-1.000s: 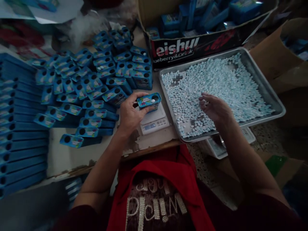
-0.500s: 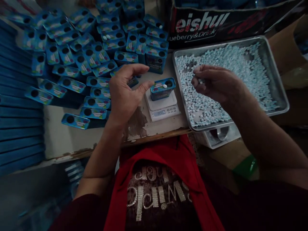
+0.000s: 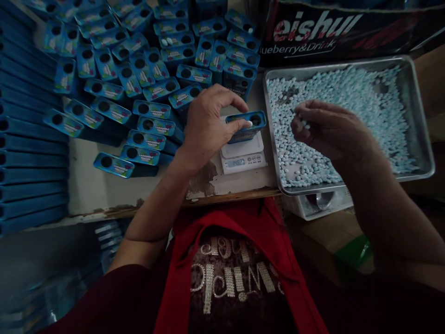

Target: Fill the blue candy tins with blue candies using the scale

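A blue tin (image 3: 243, 134) with a round hole in its top stands upright on a small white digital scale (image 3: 245, 164). My left hand (image 3: 212, 123) reaches over the tin from the left, index finger at its far rim and thumb across the top. One white candy (image 3: 250, 124) lies at the thumb tip, beside the hole. My right hand (image 3: 333, 127) is closed in a pinch above the metal tray (image 3: 278, 171), with a few small candies between its fingers. Pale blue and white candies (image 3: 368, 116) lie spread across that tray.
Many blue tins (image 3: 142, 139) stand crowded on the table at the left, holes upward. Stacked blue tins (image 3: 33, 176) line the far left. A black printed box (image 3: 313, 32) borders the tray's back. Another white appliance (image 3: 313, 204) sits below the tray's front edge.
My left hand has come rightward and down onto the tin, its thumb now at the loose candy. The right hand stays pinched over the tray. The whole view has shifted slightly.
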`<move>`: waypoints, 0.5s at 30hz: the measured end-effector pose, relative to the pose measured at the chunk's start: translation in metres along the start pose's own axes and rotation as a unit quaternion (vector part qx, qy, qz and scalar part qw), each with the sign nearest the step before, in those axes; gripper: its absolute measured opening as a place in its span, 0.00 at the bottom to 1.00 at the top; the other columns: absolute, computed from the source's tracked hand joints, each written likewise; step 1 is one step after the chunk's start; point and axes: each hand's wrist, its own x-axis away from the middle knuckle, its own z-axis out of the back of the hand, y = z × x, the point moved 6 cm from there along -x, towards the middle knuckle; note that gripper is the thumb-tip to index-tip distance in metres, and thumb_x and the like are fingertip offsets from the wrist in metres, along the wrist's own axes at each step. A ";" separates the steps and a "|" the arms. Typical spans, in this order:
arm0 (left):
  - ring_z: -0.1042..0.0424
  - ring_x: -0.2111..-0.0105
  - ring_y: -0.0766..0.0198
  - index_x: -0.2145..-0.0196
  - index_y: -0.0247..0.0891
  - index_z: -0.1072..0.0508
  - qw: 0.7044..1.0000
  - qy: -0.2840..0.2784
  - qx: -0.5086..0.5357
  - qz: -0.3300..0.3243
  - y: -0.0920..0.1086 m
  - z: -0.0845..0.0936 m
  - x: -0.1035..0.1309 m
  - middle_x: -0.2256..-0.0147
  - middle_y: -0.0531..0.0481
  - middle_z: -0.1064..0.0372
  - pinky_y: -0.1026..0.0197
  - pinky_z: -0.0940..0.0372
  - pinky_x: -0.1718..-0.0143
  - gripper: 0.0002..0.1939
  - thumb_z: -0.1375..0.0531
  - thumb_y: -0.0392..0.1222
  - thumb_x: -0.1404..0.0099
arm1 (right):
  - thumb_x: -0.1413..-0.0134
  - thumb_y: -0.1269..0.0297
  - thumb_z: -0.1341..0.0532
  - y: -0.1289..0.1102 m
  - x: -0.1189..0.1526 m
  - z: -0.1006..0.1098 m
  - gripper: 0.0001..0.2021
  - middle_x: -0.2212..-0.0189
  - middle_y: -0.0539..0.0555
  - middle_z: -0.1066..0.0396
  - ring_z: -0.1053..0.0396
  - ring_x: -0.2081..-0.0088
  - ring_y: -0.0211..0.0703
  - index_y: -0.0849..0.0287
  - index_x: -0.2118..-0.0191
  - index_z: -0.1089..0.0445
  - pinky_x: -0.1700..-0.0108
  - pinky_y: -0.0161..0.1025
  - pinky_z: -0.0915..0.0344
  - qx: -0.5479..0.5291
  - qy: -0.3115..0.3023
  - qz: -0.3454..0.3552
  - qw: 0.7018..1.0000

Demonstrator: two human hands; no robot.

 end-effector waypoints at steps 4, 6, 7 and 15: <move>0.15 0.44 0.42 0.62 0.53 0.14 0.998 -0.036 0.046 0.002 -0.006 -0.015 -0.006 0.50 0.51 0.13 0.32 0.20 0.32 0.10 0.19 0.42 0.29 | 0.29 0.53 0.18 -0.006 0.006 -0.010 0.15 0.73 0.50 0.26 0.33 0.73 0.37 0.55 0.62 0.18 0.73 0.32 0.34 0.063 -0.067 0.032 0.995; 0.15 0.46 0.41 0.64 0.54 0.14 0.997 -0.048 0.064 -0.001 -0.007 -0.025 -0.011 0.51 0.50 0.13 0.33 0.20 0.33 0.08 0.21 0.44 0.28 | 0.31 0.48 0.17 -0.015 0.006 -0.019 0.18 0.72 0.51 0.25 0.33 0.72 0.39 0.53 0.62 0.19 0.72 0.35 0.35 0.109 -0.085 0.063 0.988; 0.15 0.46 0.41 0.64 0.54 0.14 0.996 -0.056 0.070 -0.003 -0.007 -0.030 -0.014 0.51 0.50 0.13 0.33 0.20 0.34 0.07 0.22 0.45 0.29 | 0.31 0.49 0.17 -0.021 0.006 -0.025 0.17 0.71 0.51 0.25 0.34 0.71 0.40 0.52 0.62 0.19 0.71 0.36 0.36 0.137 -0.093 0.082 0.983; 0.19 0.48 0.45 0.56 0.51 0.14 0.997 -0.009 0.075 0.018 -0.013 0.002 -0.013 0.52 0.52 0.13 0.35 0.20 0.38 0.16 0.24 0.64 0.25 | 0.35 0.70 0.24 -0.069 -0.008 -0.084 0.05 0.70 0.49 0.23 0.24 0.61 0.50 0.51 0.58 0.12 0.58 0.44 0.34 0.537 -0.168 0.214 0.798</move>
